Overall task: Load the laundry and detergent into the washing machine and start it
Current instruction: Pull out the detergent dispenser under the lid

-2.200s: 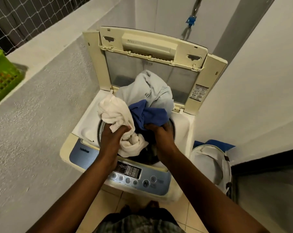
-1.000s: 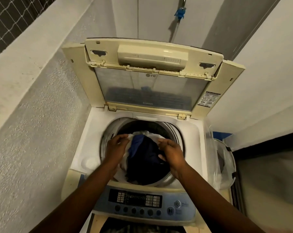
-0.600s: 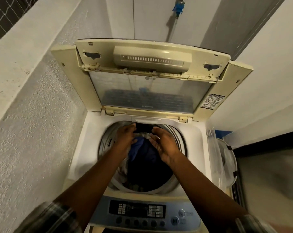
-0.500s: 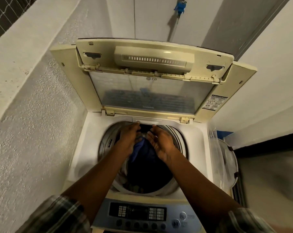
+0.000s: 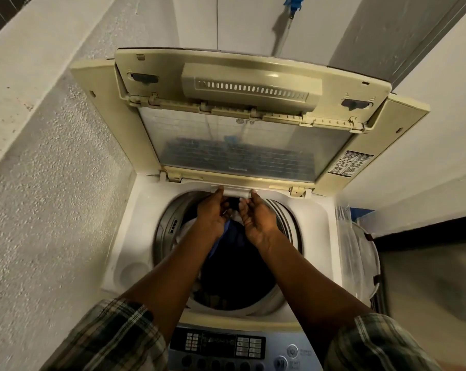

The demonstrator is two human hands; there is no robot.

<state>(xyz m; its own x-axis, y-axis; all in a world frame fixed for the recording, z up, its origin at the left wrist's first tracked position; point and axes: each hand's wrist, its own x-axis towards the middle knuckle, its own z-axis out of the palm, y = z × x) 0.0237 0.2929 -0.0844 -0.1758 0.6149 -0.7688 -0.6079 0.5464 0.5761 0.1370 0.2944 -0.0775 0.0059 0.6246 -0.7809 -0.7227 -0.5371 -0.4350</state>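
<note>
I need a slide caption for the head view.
Left hand and right hand touch the white drawer at the back rim of the open washing machine, laundry in the drum.

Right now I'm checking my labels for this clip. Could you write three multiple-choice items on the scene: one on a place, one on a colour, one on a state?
1. Where are the left hand and right hand?
A. hanging at the person's sides
B. at the back rim of the drum opening
C. behind the person's back

2. What colour is the cloth just below the hands?
A. blue
B. red
C. yellow

3. How is the lid?
A. shut
B. taken off
C. raised upright

Answers:
1 B: the fingertips reach the white panel at the opening's back edge.
2 A: blue fabric shows between the wrists.
3 C: the lid's glass underside faces the camera.
</note>
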